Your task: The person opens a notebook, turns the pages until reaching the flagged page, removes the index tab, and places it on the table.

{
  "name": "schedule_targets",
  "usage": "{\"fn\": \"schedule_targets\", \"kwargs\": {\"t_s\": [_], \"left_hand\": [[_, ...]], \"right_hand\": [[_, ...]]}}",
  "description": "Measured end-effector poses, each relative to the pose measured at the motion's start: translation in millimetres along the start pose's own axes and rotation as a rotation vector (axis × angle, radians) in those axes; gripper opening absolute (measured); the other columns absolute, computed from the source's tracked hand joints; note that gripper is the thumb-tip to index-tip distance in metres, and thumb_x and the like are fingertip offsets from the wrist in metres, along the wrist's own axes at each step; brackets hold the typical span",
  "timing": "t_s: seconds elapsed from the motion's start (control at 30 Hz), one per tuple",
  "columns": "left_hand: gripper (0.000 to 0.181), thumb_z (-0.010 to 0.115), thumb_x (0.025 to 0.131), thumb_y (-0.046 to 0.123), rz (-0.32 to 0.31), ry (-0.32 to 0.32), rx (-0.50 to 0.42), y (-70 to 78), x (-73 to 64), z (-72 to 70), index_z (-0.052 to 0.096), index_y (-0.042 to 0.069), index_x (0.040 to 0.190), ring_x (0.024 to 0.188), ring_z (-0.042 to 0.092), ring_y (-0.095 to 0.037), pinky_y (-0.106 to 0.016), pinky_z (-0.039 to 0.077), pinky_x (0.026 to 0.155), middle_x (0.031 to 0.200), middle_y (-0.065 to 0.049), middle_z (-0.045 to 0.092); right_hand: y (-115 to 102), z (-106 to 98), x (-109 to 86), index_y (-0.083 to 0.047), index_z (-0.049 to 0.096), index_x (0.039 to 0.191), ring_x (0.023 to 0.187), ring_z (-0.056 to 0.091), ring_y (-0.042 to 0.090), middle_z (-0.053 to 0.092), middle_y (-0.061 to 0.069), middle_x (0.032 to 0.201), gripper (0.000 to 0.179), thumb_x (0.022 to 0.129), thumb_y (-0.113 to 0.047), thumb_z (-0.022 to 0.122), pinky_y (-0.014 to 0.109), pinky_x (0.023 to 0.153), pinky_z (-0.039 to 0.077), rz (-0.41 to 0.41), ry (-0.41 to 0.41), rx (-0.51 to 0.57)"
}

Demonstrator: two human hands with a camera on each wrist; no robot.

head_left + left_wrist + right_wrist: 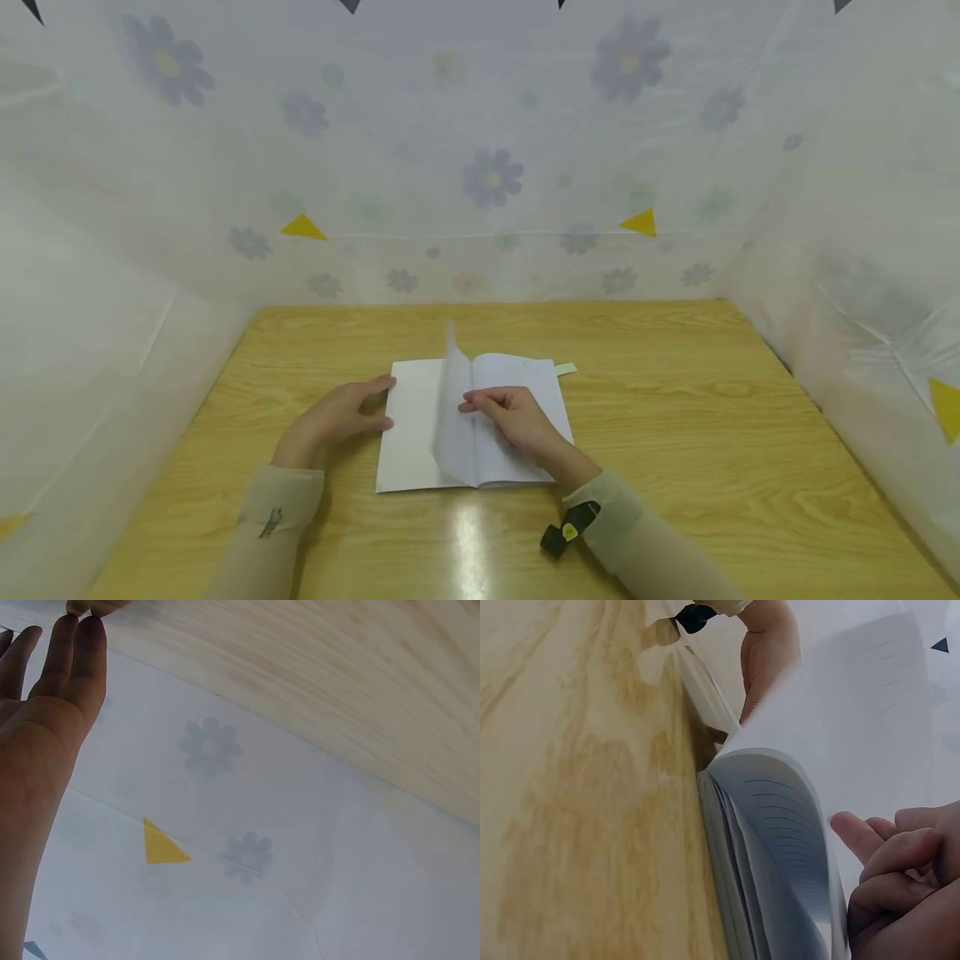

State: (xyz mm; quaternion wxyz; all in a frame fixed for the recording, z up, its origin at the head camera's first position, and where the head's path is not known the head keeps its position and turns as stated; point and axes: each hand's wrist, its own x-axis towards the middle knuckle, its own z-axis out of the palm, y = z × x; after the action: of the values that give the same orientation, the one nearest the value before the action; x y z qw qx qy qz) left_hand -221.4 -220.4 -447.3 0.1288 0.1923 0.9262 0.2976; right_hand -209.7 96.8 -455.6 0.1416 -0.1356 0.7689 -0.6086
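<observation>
A notebook (412,433) lies spread on the table, its left side blank white and its right side showing faint ruled lines. Near the spine a thin page (452,417) stands up, curving over toward the left; the right wrist view shows its lined face (780,817). My right hand (517,421) reaches over the right-hand side, fingertips against the standing page. At the left edge of the notebook, my left hand (341,421) touches with fingertips and thumb spread apart. In the left wrist view the fingers (86,660) of that hand stretch out fairly straight.
The wood-grain table (697,433) extends around the notebook. A pale green tab (566,368) sticks out at its upper right. Flower-printed sheeting (491,242) encloses the table at the back and sides. A black device (570,529) is strapped at the right wrist.
</observation>
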Motion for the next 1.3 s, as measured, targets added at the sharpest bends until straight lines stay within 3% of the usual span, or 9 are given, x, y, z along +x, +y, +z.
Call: {"fn": "schedule_targets", "kwargs": {"t_s": [0.1,0.17,0.37,0.63,0.8,0.93,1.2,1.27,1.3], "left_hand": [[0.071,0.072,0.092,0.029,0.009,-0.003,-0.015,-1.8,-0.3,-0.9,0.039,0.009,0.152,0.143,0.030,-0.036,-0.054,0.025,0.115,0.155,-0.013,0.036],[0.070,0.070,0.093,0.030,0.018,0.000,-0.023,-3.3,-0.4,-1.6,0.038,0.009,0.152,0.143,0.030,-0.035,-0.054,0.024,0.115,0.155,-0.012,0.036],[0.066,0.061,0.098,0.036,0.068,0.014,-0.001,-6.1,0.9,-2.7,0.037,0.008,0.153,0.140,0.034,-0.037,-0.054,0.026,0.114,0.154,-0.012,0.039],[0.050,0.045,0.107,0.028,0.040,0.022,-0.066,-3.5,0.4,-5.3,0.039,0.008,0.152,0.139,0.036,-0.036,-0.054,0.028,0.113,0.152,-0.012,0.041],[0.058,0.050,0.105,0.035,0.031,0.026,-0.102,-3.0,1.5,-5.9,0.036,0.006,0.152,0.138,0.038,-0.037,-0.054,0.031,0.112,0.153,-0.014,0.039],[0.068,0.057,0.101,0.038,0.041,0.024,-0.076,-4.4,2.5,-5.5,0.031,0.006,0.155,0.134,0.042,-0.040,-0.056,0.034,0.109,0.153,-0.016,0.039],[0.081,0.068,0.095,0.031,0.045,0.009,-0.060,-3.0,3.3,-4.2,0.022,0.010,0.158,0.137,0.038,-0.039,-0.055,0.030,0.111,0.155,-0.015,0.035],[0.078,0.070,0.094,0.028,0.054,0.014,-0.041,-3.4,3.2,-3.7,0.027,0.009,0.157,0.138,0.037,-0.038,-0.055,0.029,0.112,0.155,-0.015,0.036],[0.076,0.070,0.094,0.027,0.056,0.016,-0.034,-3.9,3.3,-3.3,0.030,0.008,0.156,0.139,0.036,-0.038,-0.054,0.029,0.112,0.155,-0.015,0.036]], "right_hand": [[2.2,1.8,0.8,-0.010,0.074,0.116,0.122,0.053,0.004,0.074,-0.004,0.107,0.027,0.101,-0.027,0.058,0.030,0.107,0.039,-0.033,-0.056,-0.066],[3.7,2.6,0.8,-0.010,0.073,0.117,0.126,0.053,0.011,0.074,-0.005,0.108,0.027,0.101,-0.026,0.058,0.038,0.109,0.038,-0.044,-0.085,-0.088],[4.5,4.5,-1.4,-0.009,0.073,0.117,0.123,0.056,0.012,0.074,-0.006,0.106,0.027,0.101,-0.024,0.059,0.039,0.106,0.042,-0.043,-0.101,-0.121],[3.4,4.5,-3.9,-0.009,0.073,0.119,0.121,0.057,0.014,0.073,-0.007,0.107,0.027,0.100,-0.025,0.060,0.041,0.104,0.044,-0.041,-0.104,-0.160],[2.7,4.2,-4.0,-0.009,0.072,0.120,0.121,0.057,0.014,0.073,-0.008,0.109,0.027,0.100,-0.024,0.061,0.040,0.103,0.045,-0.053,-0.114,-0.181],[3.8,4.0,-3.9,-0.009,0.072,0.120,0.121,0.057,0.014,0.073,-0.008,0.109,0.028,0.100,-0.025,0.061,0.040,0.103,0.045,-0.056,-0.120,-0.178],[4.9,3.8,-4.2,-0.008,0.070,0.123,0.120,0.056,0.009,0.072,-0.007,0.110,0.029,0.099,-0.023,0.062,0.034,0.102,0.045,-0.055,-0.125,-0.181],[5.3,3.0,-4.4,-0.008,0.070,0.124,0.093,0.064,0.007,0.072,-0.005,0.112,0.030,0.099,-0.024,0.063,0.029,0.083,0.053,-0.049,-0.131,-0.165],[5.6,2.5,-4.4,-0.008,0.069,0.124,0.089,0.062,0.002,0.072,-0.005,0.112,0.031,0.099,-0.024,0.063,0.024,0.079,0.052,-0.048,-0.133,-0.160]]}}
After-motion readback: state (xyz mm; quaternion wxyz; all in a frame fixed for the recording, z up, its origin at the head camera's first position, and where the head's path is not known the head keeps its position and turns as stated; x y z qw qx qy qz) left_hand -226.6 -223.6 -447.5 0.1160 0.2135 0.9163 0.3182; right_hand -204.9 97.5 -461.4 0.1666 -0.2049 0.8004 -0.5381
